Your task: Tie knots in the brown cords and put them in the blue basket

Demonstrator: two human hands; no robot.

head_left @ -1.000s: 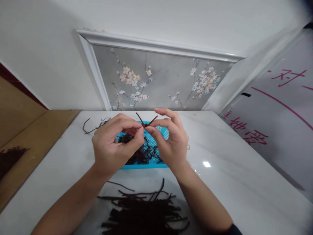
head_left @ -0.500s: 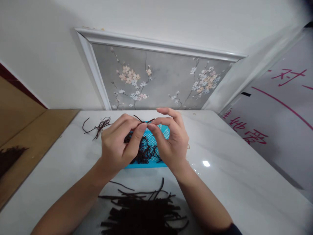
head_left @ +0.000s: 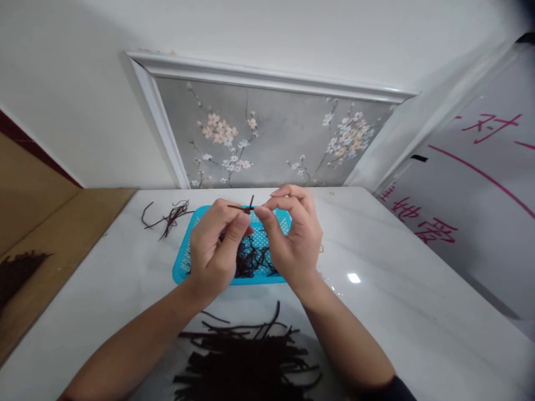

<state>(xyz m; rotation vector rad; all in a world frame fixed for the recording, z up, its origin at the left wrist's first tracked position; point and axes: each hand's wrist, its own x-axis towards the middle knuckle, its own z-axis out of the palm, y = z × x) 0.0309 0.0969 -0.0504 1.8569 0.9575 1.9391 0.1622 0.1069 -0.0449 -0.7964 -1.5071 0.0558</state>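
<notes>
Above a blue perforated plastic basket (head_left: 180,268), a thin dark brown strand (head_left: 234,207) is pinched between thumb and fingers of my left hand (head_left: 215,245). It bends and crosses over itself near the fingertips, with one short end pointing up; whether it is knotted I cannot tell. My right hand (head_left: 295,228) pinches the strand's other end between thumb and index finger, its remaining fingers curled above. Inside the basket lies a tangle of short dark pieces (head_left: 249,259), partly hidden behind my hands. Closer to me is a thick pile of long dark strands (head_left: 244,367).
A small loose bunch of strands (head_left: 172,216) lies left of the basket on the white marbled table (head_left: 376,328). More dark strands (head_left: 19,273) rest on a brown surface at far left. A wall with a framed floral panel (head_left: 276,133) borders the table's back; a board with red writing (head_left: 468,184) stands right.
My left hand has shifted slightly right and turned, uncovering the basket's left side. The strand's visible ends have changed direction, one now standing upright. My right hand's raised fingers have curled down.
</notes>
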